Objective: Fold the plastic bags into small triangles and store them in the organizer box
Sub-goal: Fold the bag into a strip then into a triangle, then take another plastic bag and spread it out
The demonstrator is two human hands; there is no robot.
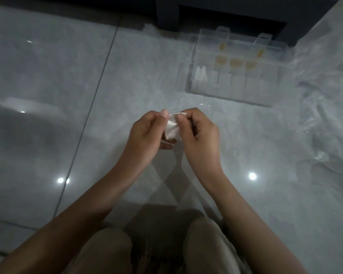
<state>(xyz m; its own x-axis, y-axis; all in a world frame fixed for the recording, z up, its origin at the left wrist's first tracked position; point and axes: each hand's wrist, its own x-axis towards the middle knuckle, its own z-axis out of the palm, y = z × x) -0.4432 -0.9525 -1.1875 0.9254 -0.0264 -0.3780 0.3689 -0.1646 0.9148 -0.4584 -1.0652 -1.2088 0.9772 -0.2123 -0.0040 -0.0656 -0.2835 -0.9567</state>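
Note:
A small folded clear plastic bag (pixel 171 129) is held between both hands above the floor at the frame's middle. My left hand (pixel 149 133) grips its left side with thumb on top. My right hand (pixel 200 135) pinches the bag's top edge between thumb and fingertips. The clear organizer box (pixel 234 95) lies open on the floor behind and to the right of my hands. Several of its compartments hold folded yellowish bags (pixel 235 63), and one at the left holds white folded bags (pixel 201 74).
A heap of loose clear plastic bags (pixel 325 95) spreads over the floor at the right. Dark furniture (pixel 216 10) stands behind the box. The glossy grey tiled floor (pixel 67 76) reflects ceiling lights. My knees (pixel 206 244) fill the bottom edge.

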